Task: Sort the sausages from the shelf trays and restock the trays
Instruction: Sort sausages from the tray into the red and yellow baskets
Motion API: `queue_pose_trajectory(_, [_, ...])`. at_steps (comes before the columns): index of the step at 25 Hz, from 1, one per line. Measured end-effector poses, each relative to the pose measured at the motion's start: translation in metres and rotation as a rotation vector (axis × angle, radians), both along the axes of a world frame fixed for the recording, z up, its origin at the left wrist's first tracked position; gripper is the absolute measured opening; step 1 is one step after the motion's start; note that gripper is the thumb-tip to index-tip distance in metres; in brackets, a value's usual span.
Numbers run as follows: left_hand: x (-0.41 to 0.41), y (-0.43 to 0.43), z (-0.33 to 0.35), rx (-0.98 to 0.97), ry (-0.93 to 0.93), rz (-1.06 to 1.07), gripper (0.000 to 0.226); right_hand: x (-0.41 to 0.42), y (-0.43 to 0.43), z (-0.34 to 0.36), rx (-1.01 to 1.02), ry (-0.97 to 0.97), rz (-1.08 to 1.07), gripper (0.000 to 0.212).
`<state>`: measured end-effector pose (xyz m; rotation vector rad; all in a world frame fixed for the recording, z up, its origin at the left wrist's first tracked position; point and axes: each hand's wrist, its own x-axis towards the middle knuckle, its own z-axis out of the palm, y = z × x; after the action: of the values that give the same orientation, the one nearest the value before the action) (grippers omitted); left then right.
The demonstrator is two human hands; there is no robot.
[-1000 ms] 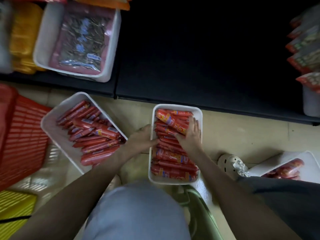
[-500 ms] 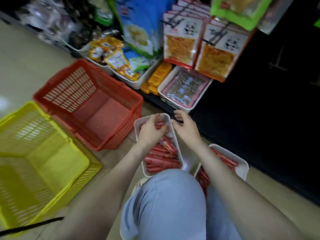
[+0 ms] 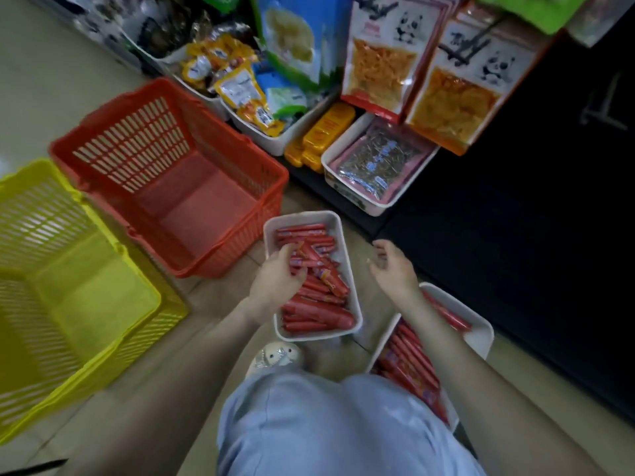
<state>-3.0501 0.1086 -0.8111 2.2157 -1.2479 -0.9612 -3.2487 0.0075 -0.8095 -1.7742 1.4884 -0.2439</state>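
Fingers of left hand curled round a few red plastic-wrapped sausages in the white rectangular plastic tray on the floor | right hand just right of that tray, loosely bent, empty | advice: lift one kind only, keep the bundle level | red slatted plastic basket left of the tray | second white sausage tray right of it, under the forearm, easily knocked

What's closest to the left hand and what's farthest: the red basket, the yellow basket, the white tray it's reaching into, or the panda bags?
1. white tray: the left hand is inside it and grips sausages.
2. red basket: just to the hand's left.
3. yellow basket: farther left.
4. panda bags: up on the shelf, farthest.
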Motion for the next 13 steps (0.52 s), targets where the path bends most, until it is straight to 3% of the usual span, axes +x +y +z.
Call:
queue_pose_trajectory(6, [-0.053,-0.038,-0.07,0.055,0.045,-0.251,0.051,-0.097,0.001,-0.102,0.109,0.305,-0.179,0.043])
queue_pose_trajectory(10, [-0.065,-0.043,-0.103,0.084,0.071,-0.274,0.051,-0.125,-0.008,-0.15,0.22,0.568,-0.154,0.065])
queue_pose_trajectory(13, [-0.063,-0.044,-0.111,0.065,0.07,-0.277,0.052,-0.13,-0.014,-0.173,0.218,0.647,-0.143,0.066])
